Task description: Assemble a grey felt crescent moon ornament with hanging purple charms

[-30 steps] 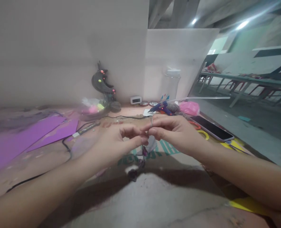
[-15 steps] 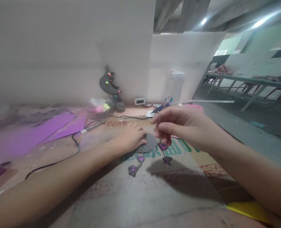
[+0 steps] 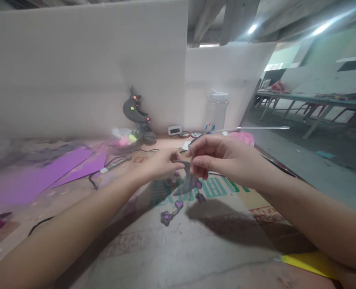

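My left hand (image 3: pixel 162 164) is closed, with thumb and fingers on the upper edge of a grey felt disc (image 3: pixel 188 180) that now stands tilted off the board. My right hand (image 3: pixel 214 157) pinches a thin grey cord close beside it; a purple heart (image 3: pixel 199 184) and a small dark flower (image 3: pixel 200 198) hang below these fingers. In front of the disc, a second purple heart (image 3: pixel 179 205) and a grey flower with a purple centre (image 3: pixel 166 218) lie on the board. More purple bits behind the disc are blurred.
Purple sheets (image 3: pixel 60 168) and a black cable lie at left. Behind stand a dark moon-shaped ornament (image 3: pixel 134 110), a bowl of colourful bits (image 3: pixel 126 139), a small digital clock (image 3: pixel 174 130) and a clear bottle (image 3: pixel 217 112). A yellow sheet (image 3: pixel 308 263) is at front right.
My left hand has gone from resting on the flat grey disc to lifting it by its edge. My right hand has moved slightly left, bringing the hanging cord beside the disc.
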Available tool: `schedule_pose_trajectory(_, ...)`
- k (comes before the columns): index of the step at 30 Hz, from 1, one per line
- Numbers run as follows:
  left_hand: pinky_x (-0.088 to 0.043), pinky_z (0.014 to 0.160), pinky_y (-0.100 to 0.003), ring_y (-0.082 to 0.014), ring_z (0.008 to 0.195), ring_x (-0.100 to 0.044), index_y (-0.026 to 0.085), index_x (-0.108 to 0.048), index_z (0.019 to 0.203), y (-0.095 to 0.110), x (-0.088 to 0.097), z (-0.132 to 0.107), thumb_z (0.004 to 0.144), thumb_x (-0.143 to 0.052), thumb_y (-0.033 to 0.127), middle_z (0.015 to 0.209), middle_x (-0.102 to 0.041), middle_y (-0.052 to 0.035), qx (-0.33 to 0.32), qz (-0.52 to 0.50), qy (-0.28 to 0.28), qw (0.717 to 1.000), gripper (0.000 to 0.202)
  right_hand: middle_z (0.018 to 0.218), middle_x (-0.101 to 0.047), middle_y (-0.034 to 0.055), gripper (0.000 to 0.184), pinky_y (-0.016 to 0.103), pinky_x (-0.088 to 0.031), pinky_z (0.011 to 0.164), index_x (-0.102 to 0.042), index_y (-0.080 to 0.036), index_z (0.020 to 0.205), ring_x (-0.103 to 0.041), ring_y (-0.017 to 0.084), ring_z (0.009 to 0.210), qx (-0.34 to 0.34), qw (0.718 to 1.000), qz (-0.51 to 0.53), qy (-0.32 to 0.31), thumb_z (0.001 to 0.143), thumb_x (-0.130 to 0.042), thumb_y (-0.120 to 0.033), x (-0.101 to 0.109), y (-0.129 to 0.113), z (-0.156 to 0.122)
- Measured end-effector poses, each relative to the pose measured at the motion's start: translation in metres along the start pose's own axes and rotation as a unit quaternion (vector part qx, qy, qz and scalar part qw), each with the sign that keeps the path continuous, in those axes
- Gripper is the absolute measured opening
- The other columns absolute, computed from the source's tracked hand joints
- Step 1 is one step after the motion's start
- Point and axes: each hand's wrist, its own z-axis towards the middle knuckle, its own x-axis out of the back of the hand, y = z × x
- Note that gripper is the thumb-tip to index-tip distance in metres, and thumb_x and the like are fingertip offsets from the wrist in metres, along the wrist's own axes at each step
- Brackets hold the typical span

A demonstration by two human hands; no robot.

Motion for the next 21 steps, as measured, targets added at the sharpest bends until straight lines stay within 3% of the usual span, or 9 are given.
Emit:
schedule_pose_trajectory(2, -0.050, 0.076, -0.033, -0.0216, 0.082, -0.066, 0.019, -0.065, 0.080, 0.011, 0.013, 0.000, 0.077, -0.068, 0.035, 0.081, -0.071, -0.0028, -0.003, 0.002, -0.028, 1.000, 0.017, 0.065, -0.069, -0.0007, 0.003, 0.024, -0.054, 0.052, -0.063, -0.019, 0.081, -0.063, 0.011, 0.054, 0.006, 0.999, -0.003, 0.044, 0.084, -0.063, -0.018, 0.000, -0.001, 0.000)
schedule_pose_trajectory(5, -0.049, 0.074, -0.032, -0.0227, 0.087, -0.066, 0.019, -0.063, 0.088, 0.025, 0.032, -0.005, 0.077, -0.069, 0.041, 0.091, -0.071, -0.0044, 0.014, 0.016, 0.043, 0.999, 0.025, 0.079, -0.074, 0.0033, 0.005, 0.027, -0.056, 0.059, -0.064, -0.018, 0.081, -0.066, 0.013, 0.062, 0.026, 0.995, -0.031, 0.096, 0.083, -0.066, -0.022, 0.003, -0.001, 0.000)
schedule_pose_trajectory(8, -0.048, 0.070, -0.031, -0.0220, 0.086, -0.067, 0.020, -0.062, 0.089, 0.036, 0.045, -0.014, 0.079, -0.068, 0.045, 0.089, -0.071, -0.0038, 0.026, 0.003, 0.078, 0.997, 0.027, 0.114, -0.071, 0.0072, 0.007, 0.037, -0.056, 0.083, -0.067, -0.020, 0.079, -0.069, 0.021, 0.098, 0.057, 0.985, -0.104, 0.123, 0.081, -0.070, -0.027, 0.007, 0.000, 0.000)
schedule_pose_trajectory(10, -0.049, 0.069, -0.030, -0.0220, 0.086, -0.068, 0.020, -0.061, 0.088, 0.041, 0.050, -0.020, 0.080, -0.068, 0.044, 0.089, -0.071, -0.0039, 0.024, -0.042, 0.087, 0.995, 0.027, 0.132, -0.062, 0.0065, 0.007, 0.045, -0.048, 0.099, -0.068, -0.022, 0.077, -0.057, 0.026, 0.123, 0.072, 0.979, -0.148, 0.120, 0.081, -0.071, -0.027, 0.007, 0.002, 0.001)
schedule_pose_trajectory(12, -0.049, 0.069, -0.030, -0.0221, 0.087, -0.068, 0.020, -0.060, 0.087, 0.045, 0.051, -0.024, 0.080, -0.069, 0.043, 0.088, -0.071, -0.0041, 0.016, -0.082, 0.095, 0.992, 0.026, 0.140, -0.056, 0.0055, 0.006, 0.049, -0.042, 0.105, -0.069, -0.023, 0.077, -0.047, 0.028, 0.134, 0.079, 0.979, -0.159, 0.100, 0.081, -0.070, -0.027, 0.005, 0.005, 0.001)
schedule_pose_trajectory(14, -0.048, 0.068, -0.029, -0.0215, 0.086, -0.068, 0.019, -0.059, 0.085, 0.048, 0.049, -0.026, 0.080, -0.069, 0.042, 0.084, -0.071, -0.0035, 0.006, -0.108, 0.103, 0.989, 0.026, 0.138, -0.057, 0.0059, 0.005, 0.049, -0.042, 0.105, -0.069, -0.023, 0.078, -0.046, 0.027, 0.134, 0.083, 0.982, -0.147, 0.084, 0.082, -0.070, -0.026, 0.002, 0.008, 0.002)
schedule_pose_trajectory(16, -0.047, 0.067, -0.028, -0.0205, 0.083, -0.067, 0.019, -0.058, 0.083, 0.050, 0.045, -0.027, 0.080, -0.070, 0.042, 0.081, -0.069, -0.0027, -0.004, -0.132, 0.108, 0.985, 0.026, 0.125, -0.064, 0.0068, 0.005, 0.044, -0.046, 0.100, -0.068, -0.023, 0.079, -0.052, 0.026, 0.127, 0.093, 0.982, -0.141, 0.085, 0.083, -0.068, -0.025, -0.002, 0.012, 0.003)
schedule_pose_trajectory(19, -0.046, 0.067, -0.028, -0.0195, 0.080, -0.067, 0.019, -0.057, 0.082, 0.053, 0.039, -0.028, 0.080, -0.070, 0.040, 0.080, -0.070, -0.0020, -0.020, -0.157, 0.126, 0.979, 0.024, 0.093, -0.068, 0.0037, 0.004, 0.034, -0.051, 0.081, -0.068, -0.022, 0.082, -0.064, 0.019, 0.096, 0.122, 0.974, -0.157, 0.105, 0.085, -0.066, -0.023, -0.006, 0.016, 0.003)
schedule_pose_trajectory(21, -0.046, 0.067, -0.027, -0.0184, 0.079, -0.067, 0.020, -0.058, 0.081, 0.055, 0.036, -0.030, 0.080, -0.070, 0.038, 0.079, -0.070, -0.0011, -0.031, -0.170, 0.140, 0.975, 0.022, 0.082, -0.066, 0.0015, 0.004, 0.030, -0.050, 0.069, -0.067, -0.021, 0.084, -0.062, 0.015, 0.077, 0.141, 0.969, -0.169, 0.116, 0.086, -0.064, -0.021, -0.007, 0.018, 0.002)
